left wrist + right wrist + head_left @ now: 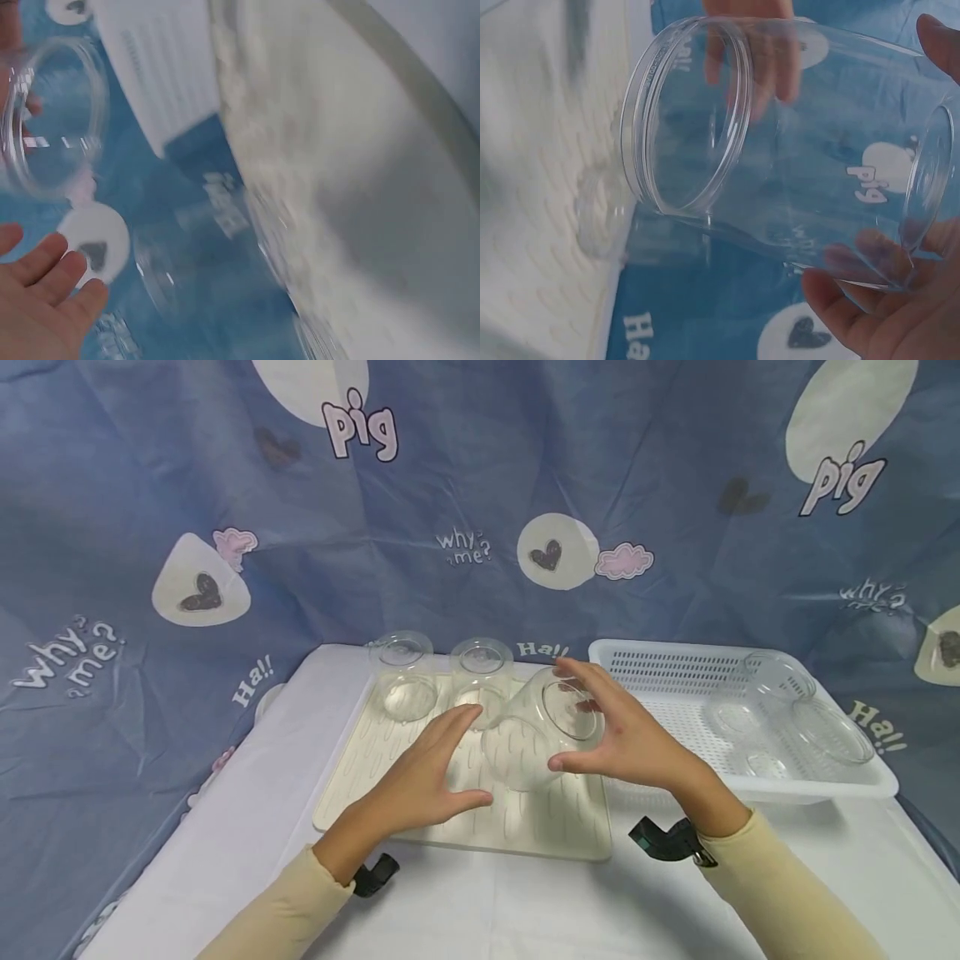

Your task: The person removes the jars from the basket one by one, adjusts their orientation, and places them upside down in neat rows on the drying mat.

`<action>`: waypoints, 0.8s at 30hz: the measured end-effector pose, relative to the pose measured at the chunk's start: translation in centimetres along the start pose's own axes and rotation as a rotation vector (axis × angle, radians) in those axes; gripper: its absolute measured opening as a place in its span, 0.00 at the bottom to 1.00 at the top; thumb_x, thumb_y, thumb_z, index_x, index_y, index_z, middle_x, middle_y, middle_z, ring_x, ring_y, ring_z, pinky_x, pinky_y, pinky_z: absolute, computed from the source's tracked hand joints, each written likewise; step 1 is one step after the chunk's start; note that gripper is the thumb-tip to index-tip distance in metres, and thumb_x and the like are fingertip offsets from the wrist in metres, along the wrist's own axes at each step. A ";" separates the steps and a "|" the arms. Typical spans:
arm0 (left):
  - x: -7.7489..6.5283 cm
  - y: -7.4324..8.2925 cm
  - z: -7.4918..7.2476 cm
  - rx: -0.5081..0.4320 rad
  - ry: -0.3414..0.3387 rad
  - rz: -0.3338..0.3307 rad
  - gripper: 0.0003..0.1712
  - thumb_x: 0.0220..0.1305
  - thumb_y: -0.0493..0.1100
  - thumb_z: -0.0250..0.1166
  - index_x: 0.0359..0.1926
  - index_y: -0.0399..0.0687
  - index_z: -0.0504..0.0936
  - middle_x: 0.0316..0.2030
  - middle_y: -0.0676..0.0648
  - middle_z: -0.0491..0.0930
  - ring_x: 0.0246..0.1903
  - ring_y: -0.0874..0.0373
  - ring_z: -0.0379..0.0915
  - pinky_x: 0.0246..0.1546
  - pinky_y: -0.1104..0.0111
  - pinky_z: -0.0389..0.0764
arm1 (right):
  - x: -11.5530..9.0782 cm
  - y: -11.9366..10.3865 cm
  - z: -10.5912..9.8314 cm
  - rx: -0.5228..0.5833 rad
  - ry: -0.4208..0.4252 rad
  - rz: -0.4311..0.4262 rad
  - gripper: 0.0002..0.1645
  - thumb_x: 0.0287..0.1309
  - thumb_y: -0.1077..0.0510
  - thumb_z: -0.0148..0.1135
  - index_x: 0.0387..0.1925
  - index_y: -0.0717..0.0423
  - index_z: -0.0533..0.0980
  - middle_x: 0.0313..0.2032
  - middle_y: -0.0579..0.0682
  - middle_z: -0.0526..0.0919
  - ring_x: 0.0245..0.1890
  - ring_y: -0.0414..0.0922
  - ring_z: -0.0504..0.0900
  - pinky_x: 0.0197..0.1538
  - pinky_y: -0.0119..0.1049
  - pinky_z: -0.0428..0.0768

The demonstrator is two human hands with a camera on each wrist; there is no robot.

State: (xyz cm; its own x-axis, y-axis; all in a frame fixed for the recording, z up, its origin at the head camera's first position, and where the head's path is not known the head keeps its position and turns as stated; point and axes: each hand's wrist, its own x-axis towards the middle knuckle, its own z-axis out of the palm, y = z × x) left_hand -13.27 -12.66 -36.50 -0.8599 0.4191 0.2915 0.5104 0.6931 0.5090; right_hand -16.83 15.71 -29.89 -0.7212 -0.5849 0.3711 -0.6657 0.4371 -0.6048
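Observation:
My right hand (pixel 626 735) grips a clear jar (pixel 536 714) by its base end, tilted in the air above a cream drying mat (pixel 525 831). In the right wrist view, the jar's threaded rim (pixel 641 127) points away from the fingers, and the jar looks see-through with nothing visible inside. Left of that jar, my left hand (pixel 420 777) hovers over the mat, thumb and fingers spread and apart from the glass. Two more clear jars, a left one (pixel 405 677) and a right one (pixel 482 664), stand at the back of the mat.
A white perforated basket (pixel 637 653) sits right of the mat, with clear jars (pixel 780 681) lying in its right part. White cloth (pixel 465 910) covers the table. Behind hangs a blue printed curtain (pixel 450 468).

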 end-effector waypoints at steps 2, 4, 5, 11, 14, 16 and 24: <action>-0.8 -1.2 -0.7 0.058 -0.024 -0.002 0.57 0.53 0.58 0.75 0.77 0.54 0.53 0.75 0.49 0.58 0.75 0.50 0.55 0.70 0.48 0.69 | -0.1 0.0 -0.6 -0.022 -0.005 0.013 0.67 0.37 0.53 0.84 0.76 0.51 0.54 0.68 0.51 0.67 0.67 0.48 0.69 0.63 0.47 0.78; -1.8 -2.6 -1.4 0.109 -0.046 -0.004 0.55 0.54 0.58 0.74 0.77 0.54 0.55 0.74 0.47 0.59 0.74 0.48 0.56 0.69 0.48 0.70 | -0.2 0.0 -1.1 -0.056 -0.011 0.019 0.67 0.37 0.52 0.84 0.76 0.52 0.54 0.68 0.51 0.67 0.67 0.47 0.69 0.63 0.46 0.78; -2.4 -3.4 -1.8 0.128 -0.055 -0.011 0.54 0.55 0.57 0.74 0.76 0.53 0.56 0.74 0.46 0.60 0.74 0.48 0.57 0.68 0.48 0.70 | -0.3 0.0 -1.4 -0.075 -0.015 0.022 0.67 0.37 0.51 0.84 0.76 0.51 0.54 0.68 0.51 0.67 0.66 0.47 0.69 0.63 0.47 0.78; -6.2 -7.9 -3.5 0.192 -0.109 -0.101 0.47 0.56 0.53 0.73 0.73 0.44 0.63 0.71 0.39 0.64 0.71 0.40 0.60 0.66 0.44 0.70 | -0.6 -0.1 -2.4 -0.150 -0.051 0.043 0.67 0.38 0.46 0.83 0.76 0.50 0.54 0.69 0.51 0.67 0.66 0.47 0.70 0.62 0.47 0.79; -7.3 -9.5 -4.3 0.208 -0.144 -0.147 0.47 0.56 0.53 0.73 0.71 0.39 0.64 0.71 0.35 0.64 0.70 0.36 0.60 0.66 0.41 0.69 | -0.7 -0.1 -2.6 -0.169 -0.064 0.046 0.67 0.39 0.46 0.82 0.76 0.49 0.54 0.70 0.51 0.66 0.66 0.47 0.70 0.62 0.47 0.78; -7.7 -10.1 -4.7 0.211 -0.168 -0.178 0.48 0.55 0.54 0.73 0.70 0.37 0.65 0.70 0.32 0.63 0.70 0.34 0.60 0.66 0.40 0.69 | -0.7 -0.1 -2.7 -0.177 -0.065 0.042 0.67 0.39 0.45 0.82 0.77 0.49 0.54 0.70 0.51 0.66 0.66 0.47 0.70 0.62 0.47 0.78; -8.0 -11.0 -4.3 0.213 -0.248 -0.230 0.51 0.52 0.58 0.74 0.68 0.31 0.66 0.70 0.27 0.62 0.69 0.29 0.60 0.66 0.40 0.68 | -0.5 -0.4 -2.6 -0.186 -0.096 0.031 0.65 0.40 0.43 0.82 0.76 0.48 0.56 0.69 0.51 0.66 0.63 0.47 0.71 0.60 0.49 0.79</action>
State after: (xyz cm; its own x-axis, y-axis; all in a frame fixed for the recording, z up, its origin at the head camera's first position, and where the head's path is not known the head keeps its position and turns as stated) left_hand -12.08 -26.17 -40.95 -0.9364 0.3498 -0.0275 0.3186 0.8804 0.3514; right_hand -16.70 17.60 -28.02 -0.7261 -0.6280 0.2800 -0.6739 0.5693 -0.4709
